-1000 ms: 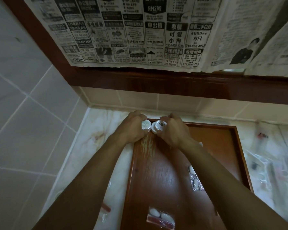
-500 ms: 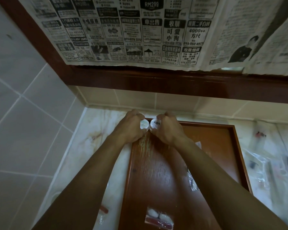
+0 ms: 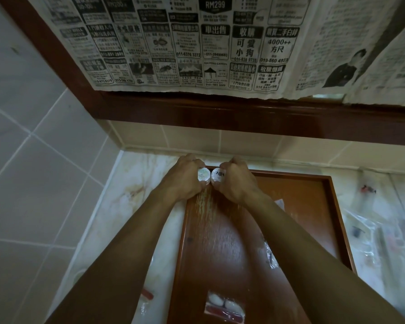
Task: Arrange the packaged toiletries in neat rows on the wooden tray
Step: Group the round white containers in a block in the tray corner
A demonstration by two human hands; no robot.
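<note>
A dark wooden tray [image 3: 313,206] lies on the marble counter. At its far left corner my left hand [image 3: 182,178] grips a small round white packaged toiletry [image 3: 203,176], and my right hand [image 3: 236,181] grips a second round white packet [image 3: 216,177]. The two packets touch side by side near the tray's back rim. A clear packet holding white pieces and a red strip [image 3: 223,308] lies at the tray's near end. Another clear packet [image 3: 270,256] shows beside my right forearm.
Several clear-wrapped toiletries [image 3: 379,230] lie scattered on the counter right of the tray. A red-tipped packet [image 3: 146,296] sits left of the tray. The tiled wall [image 3: 33,160] closes the left side. Newspaper [image 3: 197,43] hangs over a wooden frame behind.
Both hands have moved slightly farther toward the tray's back rim, bringing the two round packets closer together until they touch.
</note>
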